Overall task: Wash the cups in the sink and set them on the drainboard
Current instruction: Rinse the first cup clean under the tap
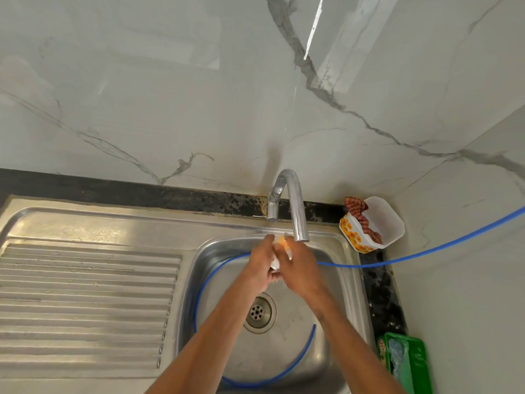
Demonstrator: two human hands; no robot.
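Head view: both hands over the far part of the sink (335, 362), just under the tap (295, 206). Left hand (260, 265) and right hand (298, 270) curled round one small white-and-orange cup (279, 248), held between them above the basin; much of it hidden by fingers. Blue hose (397, 258) looping inside the basin and leaving over the right rim. Ribbed drainboard (85, 302) at the left. White tub (375, 223) with cloth at the far right corner of the counter; green box (409, 362) at the near right edge.

Blue hose (426, 255), flowered tub (372, 224), green tray (417, 362)
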